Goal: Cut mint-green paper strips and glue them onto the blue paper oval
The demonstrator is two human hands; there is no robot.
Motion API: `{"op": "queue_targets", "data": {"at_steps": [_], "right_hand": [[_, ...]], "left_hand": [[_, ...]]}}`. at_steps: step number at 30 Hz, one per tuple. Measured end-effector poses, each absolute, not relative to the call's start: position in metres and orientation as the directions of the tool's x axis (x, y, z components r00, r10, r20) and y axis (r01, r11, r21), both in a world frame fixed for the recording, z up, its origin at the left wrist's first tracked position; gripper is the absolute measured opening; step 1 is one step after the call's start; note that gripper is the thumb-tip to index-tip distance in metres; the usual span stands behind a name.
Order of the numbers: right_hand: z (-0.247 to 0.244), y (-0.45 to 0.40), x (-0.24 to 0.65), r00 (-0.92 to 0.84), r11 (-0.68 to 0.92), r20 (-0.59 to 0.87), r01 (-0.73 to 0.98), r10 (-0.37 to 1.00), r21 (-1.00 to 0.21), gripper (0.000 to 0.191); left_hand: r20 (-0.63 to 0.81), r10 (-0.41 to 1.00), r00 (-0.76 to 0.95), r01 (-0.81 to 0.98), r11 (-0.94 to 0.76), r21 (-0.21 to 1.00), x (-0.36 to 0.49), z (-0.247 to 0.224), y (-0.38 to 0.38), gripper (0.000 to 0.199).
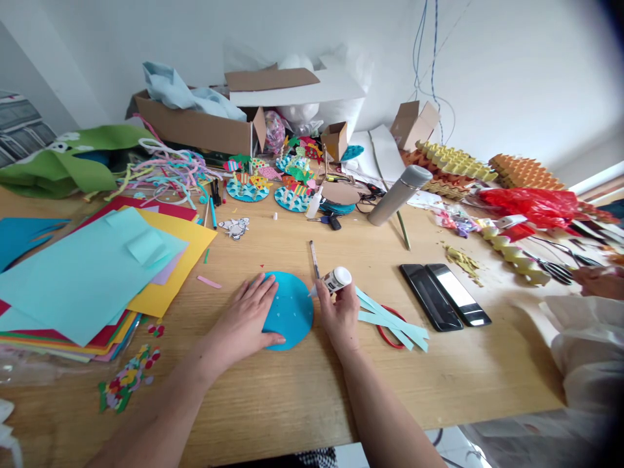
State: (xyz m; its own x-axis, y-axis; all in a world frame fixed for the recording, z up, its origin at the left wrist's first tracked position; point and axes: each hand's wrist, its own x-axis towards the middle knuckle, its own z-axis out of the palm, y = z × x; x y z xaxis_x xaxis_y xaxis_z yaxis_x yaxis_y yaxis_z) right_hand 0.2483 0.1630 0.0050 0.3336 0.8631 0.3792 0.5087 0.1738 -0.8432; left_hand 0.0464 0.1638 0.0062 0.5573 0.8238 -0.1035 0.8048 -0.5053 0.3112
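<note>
A round blue disc point(292, 309) lies on the wooden table, with several small whitish dabs on its surface. My left hand point(248, 318) rests with spread fingers on the disc's left part. In my right hand point(340, 315) is a white glue bottle point(337, 278), tilted so its nozzle points left at the disc's right edge. A pen point(314, 257) lies just beyond the bottle. Light blue paper strips point(390, 318) cross over a red ring point(391, 338) to the right of my right hand.
Coloured paper sheets point(88, 273) are stacked at left, near paper scraps point(127, 380). Two phones point(431, 296) lie at right. A grey flask point(400, 195), paper fish decorations point(247, 185) and boxes point(199, 127) stand farther back. Another person's hand point(599, 281) is at the right edge.
</note>
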Motion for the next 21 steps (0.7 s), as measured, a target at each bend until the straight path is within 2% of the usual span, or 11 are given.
{"op": "queue_targets", "data": {"at_steps": [8, 15, 18, 21], "right_hand": [[0.0040, 0.1635, 0.2487, 0.326, 0.185, 0.384, 0.504, 0.864, -0.843, 0.021], [0.0012, 0.1639, 0.2499, 0.311, 0.185, 0.382, 0.511, 0.870, -0.839, 0.021], [-0.0018, 0.1644, 0.2505, 0.361, 0.208, 0.380, 0.432, 0.851, -0.877, 0.022], [-0.0025, 0.1652, 0.2502, 0.434, 0.239, 0.346, 0.281, 0.832, -0.929, 0.024]], "left_hand": [[-0.136, 0.823, 0.552, 0.815, -0.498, 0.297, 0.0473, 0.0082, 0.1640, 0.097], [-0.104, 0.827, 0.552, 0.808, -0.500, 0.312, 0.0472, 0.0081, 0.1633, 0.097], [-0.113, 0.824, 0.556, 0.807, -0.502, 0.312, 0.0475, 0.0095, 0.1632, 0.096], [-0.084, 0.824, 0.560, 0.797, -0.509, 0.324, 0.0473, 0.0096, 0.1629, 0.095]]}}
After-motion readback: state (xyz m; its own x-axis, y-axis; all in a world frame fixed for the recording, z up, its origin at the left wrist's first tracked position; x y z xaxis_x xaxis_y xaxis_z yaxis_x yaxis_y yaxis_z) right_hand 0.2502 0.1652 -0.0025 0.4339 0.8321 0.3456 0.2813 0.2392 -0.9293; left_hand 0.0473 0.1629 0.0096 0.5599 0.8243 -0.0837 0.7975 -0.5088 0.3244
